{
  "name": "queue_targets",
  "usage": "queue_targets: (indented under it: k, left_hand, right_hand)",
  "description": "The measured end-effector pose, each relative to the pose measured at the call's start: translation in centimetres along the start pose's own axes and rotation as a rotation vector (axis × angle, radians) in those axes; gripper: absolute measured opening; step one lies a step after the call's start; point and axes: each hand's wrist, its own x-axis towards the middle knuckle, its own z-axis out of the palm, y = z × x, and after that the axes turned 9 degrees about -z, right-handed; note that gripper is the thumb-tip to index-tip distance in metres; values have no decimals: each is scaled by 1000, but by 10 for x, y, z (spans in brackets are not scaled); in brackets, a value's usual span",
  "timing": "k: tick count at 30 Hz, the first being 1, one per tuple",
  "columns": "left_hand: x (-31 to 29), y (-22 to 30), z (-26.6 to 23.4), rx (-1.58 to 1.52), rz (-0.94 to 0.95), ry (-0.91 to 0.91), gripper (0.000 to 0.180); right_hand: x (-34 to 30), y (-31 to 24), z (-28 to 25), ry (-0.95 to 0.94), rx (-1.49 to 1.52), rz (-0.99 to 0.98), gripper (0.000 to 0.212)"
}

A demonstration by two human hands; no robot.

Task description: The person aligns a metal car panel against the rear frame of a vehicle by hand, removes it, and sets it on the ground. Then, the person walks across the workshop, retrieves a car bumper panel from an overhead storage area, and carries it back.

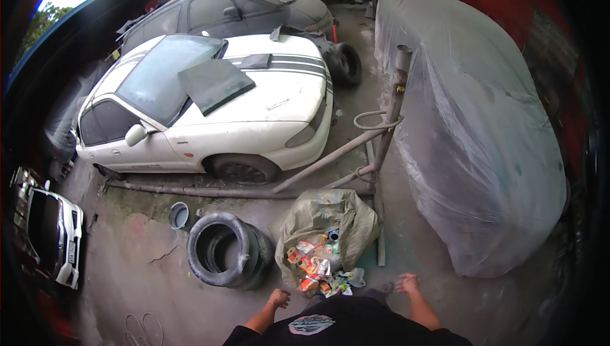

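Right in front of me, a large pale woven sack (346, 219) slumps on the floor, its mouth open towards me. Crumpled wrappers and packets (311, 266) in orange, white and green fill the mouth and spill out at its near side. My left hand (278, 298) hangs left of the spill, fingers curled, with nothing showing in it. Over on the right, my right hand (408, 282) is held out above the floor, fingers apart and holding nothing. Neither hand touches the sack. Stacked black tires (219, 251) lie near my left hand.
A blue-grey bucket (179, 216) sits behind the tires. Beyond the sack stands a rusty pipe frame (330, 158) with a long floor bar. A white striped car (254, 139) is parked behind it. At right, plastic sheeting (470, 130) drapes a large shape. Thin wire loops lie lower left.
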Motion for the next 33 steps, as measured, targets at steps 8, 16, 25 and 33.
queue_targets:
  k: [8, 16, 25, 33]
  left_hand:
    - [-2, -39, -39, -267, 140, -97, 32]
    - [-12, -36, 31, -66, 61, -58, 35]
    - [11, 115, 135, 134, 172, -128, 37]
    - [2, 256, 308, 256, 138, -162, 34]
  right_hand:
    - [-18, -58, 62, -91, -123, -68, 40]
    - [-27, -96, 37, -108, -127, -196, 41]
    - [21, -46, -111, 14, 259, -180, 45]
    - [29, 44, -304, 201, 640, 156, 47]
